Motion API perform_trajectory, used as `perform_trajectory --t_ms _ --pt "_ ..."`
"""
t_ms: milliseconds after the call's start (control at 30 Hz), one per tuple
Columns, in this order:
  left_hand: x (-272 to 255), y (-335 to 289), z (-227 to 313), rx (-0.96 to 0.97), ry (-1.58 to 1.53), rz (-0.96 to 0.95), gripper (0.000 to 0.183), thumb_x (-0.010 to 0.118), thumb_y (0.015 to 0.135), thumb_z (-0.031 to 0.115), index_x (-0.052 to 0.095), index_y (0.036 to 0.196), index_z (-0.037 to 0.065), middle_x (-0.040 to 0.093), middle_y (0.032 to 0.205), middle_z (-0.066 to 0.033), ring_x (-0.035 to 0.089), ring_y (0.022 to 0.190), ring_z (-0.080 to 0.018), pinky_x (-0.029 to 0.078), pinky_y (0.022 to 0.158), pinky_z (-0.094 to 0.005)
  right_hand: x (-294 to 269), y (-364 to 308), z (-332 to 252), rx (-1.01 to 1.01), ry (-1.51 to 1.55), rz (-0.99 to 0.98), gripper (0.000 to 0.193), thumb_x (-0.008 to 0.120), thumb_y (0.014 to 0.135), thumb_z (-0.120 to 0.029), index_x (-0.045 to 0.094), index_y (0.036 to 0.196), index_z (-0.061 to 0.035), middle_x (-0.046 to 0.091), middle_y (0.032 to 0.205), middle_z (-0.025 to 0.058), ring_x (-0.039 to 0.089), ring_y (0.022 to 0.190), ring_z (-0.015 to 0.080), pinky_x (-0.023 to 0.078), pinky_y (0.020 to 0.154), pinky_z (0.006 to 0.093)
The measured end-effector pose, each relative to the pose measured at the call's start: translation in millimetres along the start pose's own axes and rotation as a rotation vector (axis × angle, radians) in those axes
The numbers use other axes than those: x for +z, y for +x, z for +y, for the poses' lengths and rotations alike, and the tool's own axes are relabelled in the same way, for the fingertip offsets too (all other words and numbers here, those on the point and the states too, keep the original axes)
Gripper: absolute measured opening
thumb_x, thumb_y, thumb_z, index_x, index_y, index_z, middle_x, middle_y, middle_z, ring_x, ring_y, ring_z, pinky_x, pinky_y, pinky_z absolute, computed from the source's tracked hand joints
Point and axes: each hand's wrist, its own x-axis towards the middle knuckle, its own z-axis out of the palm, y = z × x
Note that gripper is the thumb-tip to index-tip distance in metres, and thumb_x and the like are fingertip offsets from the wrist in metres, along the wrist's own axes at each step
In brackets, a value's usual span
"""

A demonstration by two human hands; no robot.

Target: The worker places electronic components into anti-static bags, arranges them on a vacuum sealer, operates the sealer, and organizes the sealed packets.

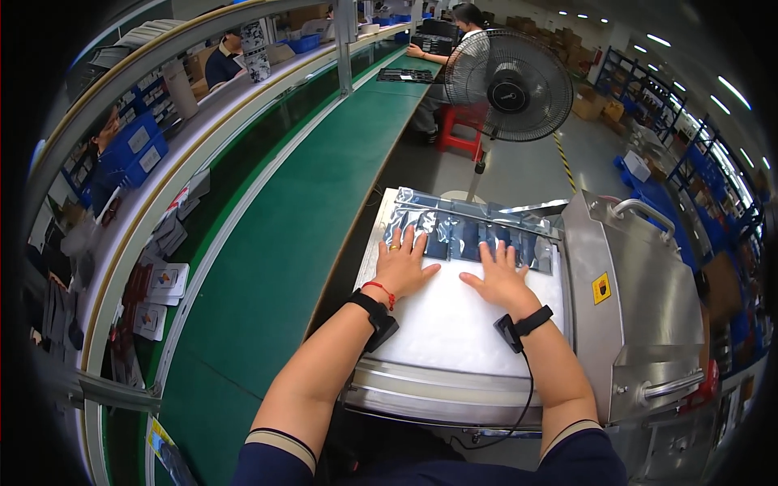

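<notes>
long green flat worktop (275,267) runs along left side. left hand (403,271) open, palm down, fingers spread, fingertips on shiny translucent dark-grey plastic pouch (438,233) at far edge of white rectangular pad (454,324). right hand (504,285) likewise open, fingers spread over neighbouring dark translucent plastic pouches (464,236), same edge. silver metal hood with bar handles (648,267) stands right of pad.

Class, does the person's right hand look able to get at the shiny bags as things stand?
Probably yes: the right hand has its fingers over the bags, with nothing visibly blocking.
</notes>
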Motion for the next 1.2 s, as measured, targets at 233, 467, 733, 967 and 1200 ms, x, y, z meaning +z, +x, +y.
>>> perform_trajectory --t_ms 233,467,733,967,1200 --pt "-2.0 -0.3 4.0 -0.021 -0.008 -0.027 0.074 0.039 0.087 0.057 0.024 0.142 0.010 0.018 0.147 -0.0183 0.015 0.136 -0.0380 0.017 0.105 -0.0545 10.9 48.2 -23.0 -0.377 0.059 0.028 0.076 0.044 0.088 -0.052 0.020 0.142 -0.0042 0.014 0.147 0.0221 0.009 0.138 0.0354 0.010 0.108 0.0542" --pt "8.4 -3.3 -4.5 0.002 -0.116 0.049 0.076 0.049 0.082 0.056 0.031 0.138 0.008 0.021 0.146 -0.0177 0.020 0.135 -0.0378 0.020 0.104 -0.0524 11.7 78.2 -43.5 -0.391 0.089 -0.073 0.070 0.037 0.091 -0.048 0.017 0.143 -0.0050 0.013 0.148 0.0198 0.008 0.138 0.0333 0.008 0.109 0.0510" --pt "3.9 -4.4 -3.6 -0.004 -0.118 0.036 0.077 0.052 0.081 0.055 0.029 0.139 0.010 0.022 0.146 -0.0171 0.018 0.135 -0.0369 0.020 0.103 -0.0527 13.7 69.0 -48.2 -0.405 0.004 -0.027 0.071 0.040 0.091 -0.045 0.015 0.143 -0.0045 0.011 0.149 0.0196 0.006 0.139 0.0314 0.004 0.109 0.0525" --pt "7.2 4.6 2.6 0.008 -0.104 -0.002 0.079 0.048 0.082 0.057 0.026 0.141 0.010 0.017 0.148 -0.0175 0.015 0.137 -0.0361 0.016 0.104 -0.0568 3.5 54.8 -44.7 -0.382 -0.050 -0.031 0.072 0.039 0.091 -0.047 0.014 0.144 -0.0048 0.008 0.148 0.0228 0.003 0.138 0.0361 0.003 0.108 0.0541" --pt "-0.9 -6.0 -0.2 -0.009 -0.061 0.028 0.077 0.047 0.083 0.058 0.018 0.145 0.022 0.006 0.150 -0.0176 0.002 0.138 -0.0372 0.010 0.106 -0.0568 14.6 28.5 -33.1 -0.363 -0.062 -0.152 0.095 0.035 0.081 -0.071 0.008 0.144 -0.0042 0.005 0.148 0.0249 -0.002 0.137 0.0387 0.005 0.106 0.0567"
